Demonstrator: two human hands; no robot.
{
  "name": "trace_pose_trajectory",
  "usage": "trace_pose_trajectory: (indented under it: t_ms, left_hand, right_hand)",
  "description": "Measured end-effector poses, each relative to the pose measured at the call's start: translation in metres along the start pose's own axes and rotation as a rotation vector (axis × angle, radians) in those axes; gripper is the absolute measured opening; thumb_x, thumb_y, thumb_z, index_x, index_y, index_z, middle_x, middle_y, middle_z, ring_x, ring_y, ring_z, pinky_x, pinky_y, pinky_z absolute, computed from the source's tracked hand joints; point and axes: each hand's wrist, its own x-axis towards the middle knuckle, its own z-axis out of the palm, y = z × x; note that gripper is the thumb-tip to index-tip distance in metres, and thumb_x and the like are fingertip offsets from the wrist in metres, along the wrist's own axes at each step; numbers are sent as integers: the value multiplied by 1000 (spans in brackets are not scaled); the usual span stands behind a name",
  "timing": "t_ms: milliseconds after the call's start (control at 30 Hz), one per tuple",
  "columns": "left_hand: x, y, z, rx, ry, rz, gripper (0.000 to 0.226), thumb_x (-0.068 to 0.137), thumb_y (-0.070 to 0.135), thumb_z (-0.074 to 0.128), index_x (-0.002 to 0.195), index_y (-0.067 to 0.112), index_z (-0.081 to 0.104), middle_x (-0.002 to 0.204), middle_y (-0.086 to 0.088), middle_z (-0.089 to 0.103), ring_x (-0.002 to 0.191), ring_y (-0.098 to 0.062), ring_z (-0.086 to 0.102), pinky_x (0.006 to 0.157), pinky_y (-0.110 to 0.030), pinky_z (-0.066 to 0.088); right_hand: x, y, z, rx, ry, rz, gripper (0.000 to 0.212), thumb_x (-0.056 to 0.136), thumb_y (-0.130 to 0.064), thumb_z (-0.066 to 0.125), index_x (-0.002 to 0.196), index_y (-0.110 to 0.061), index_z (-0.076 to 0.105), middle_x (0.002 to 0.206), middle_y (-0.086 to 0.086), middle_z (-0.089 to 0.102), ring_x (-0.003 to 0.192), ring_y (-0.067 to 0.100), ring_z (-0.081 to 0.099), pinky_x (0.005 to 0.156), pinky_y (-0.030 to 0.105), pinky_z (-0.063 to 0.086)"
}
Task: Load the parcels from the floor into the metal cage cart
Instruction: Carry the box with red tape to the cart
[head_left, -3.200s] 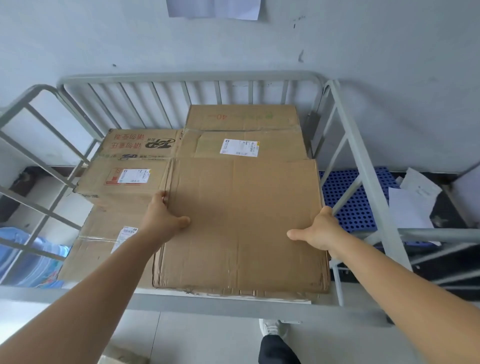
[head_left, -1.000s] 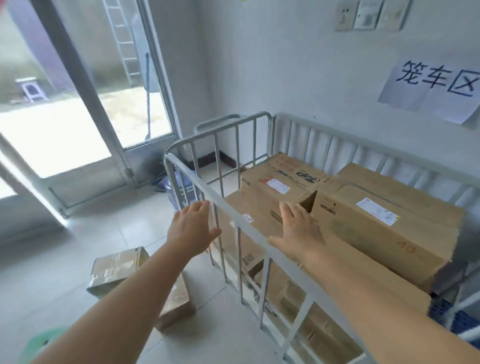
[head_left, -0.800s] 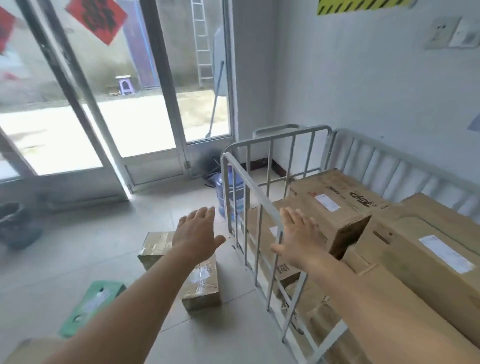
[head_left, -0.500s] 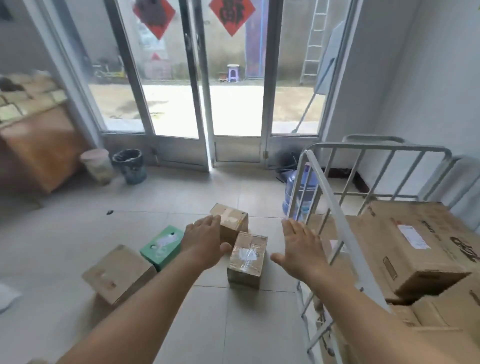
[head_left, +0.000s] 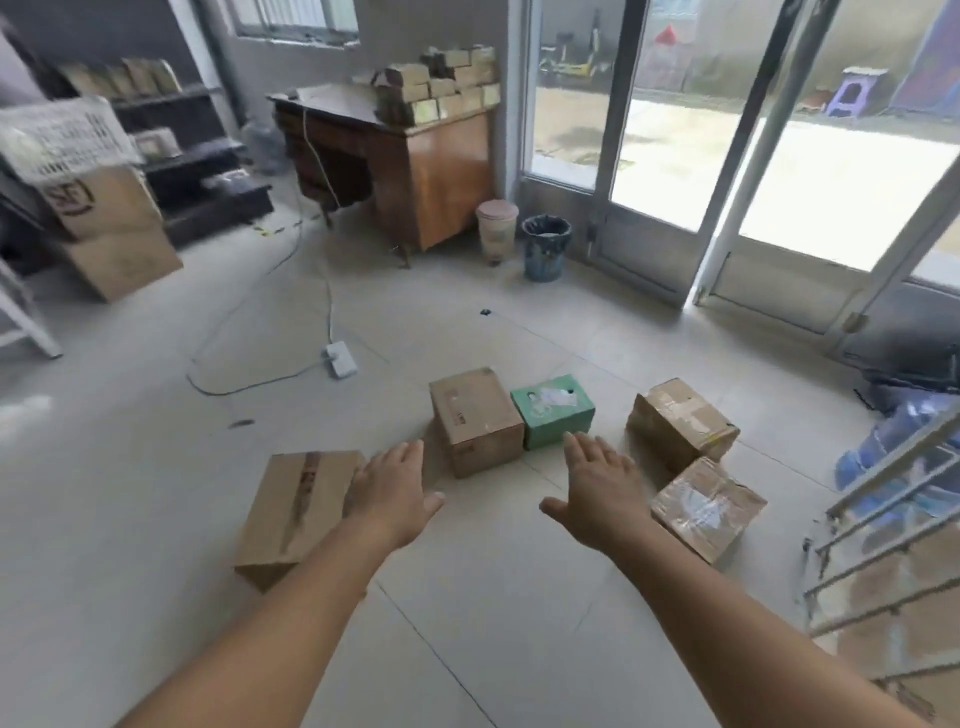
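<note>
Several parcels lie on the tiled floor: a long flat brown box (head_left: 296, 512) at the left, a brown cube box (head_left: 475, 420) in the middle, a green box (head_left: 551, 410) beside it, and two taped brown boxes (head_left: 681, 423) (head_left: 707, 506) to the right. My left hand (head_left: 390, 493) and my right hand (head_left: 602, 491) are stretched out in the air, fingers straight, holding nothing. The left hand hovers over the near end of the long box. The metal cage cart (head_left: 883, 519) shows at the right edge, with brown boxes behind its bars.
A white power strip (head_left: 340, 361) with its cable trails across the floor at the left. A wooden desk (head_left: 405, 166), two bins (head_left: 545, 247) and glass doors stand at the back. Stacked cartons (head_left: 109, 234) and shelves fill the far left. A blue water bottle (head_left: 893, 452) lies beside the cart.
My view has swung left from the cart to the floor parcels. Both hands let go of the big box in the cart and now reach out over the floor, holding nothing.
</note>
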Motion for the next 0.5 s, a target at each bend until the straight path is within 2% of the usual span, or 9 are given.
trace_pose_trajectory:
  t_ms: [233, 500]
  left_hand:
    - [-28, -138, 14, -105, -18, -275, 74, 93, 48, 49, 152, 15, 18, 155, -2, 29, 140, -23, 29, 113, -39, 24]
    - [-34, -264, 37, -214, -69, -465, 67, 92, 48, 50, 146, 16, 27, 145, -4, 42, 130, -25, 41, 105, -39, 35]
  right_hand:
    - [36, -134, 44, -13, -95, -227, 90, 92, -51, 57, 157, -17, 4, 164, -1, 8, 151, 22, 4, 122, 44, 7]
    - [75, -260, 88, -48, -183, -323, 87, 93, -50, 56, 156, -17, 5, 164, -1, 8, 151, 22, 3, 122, 44, 7]
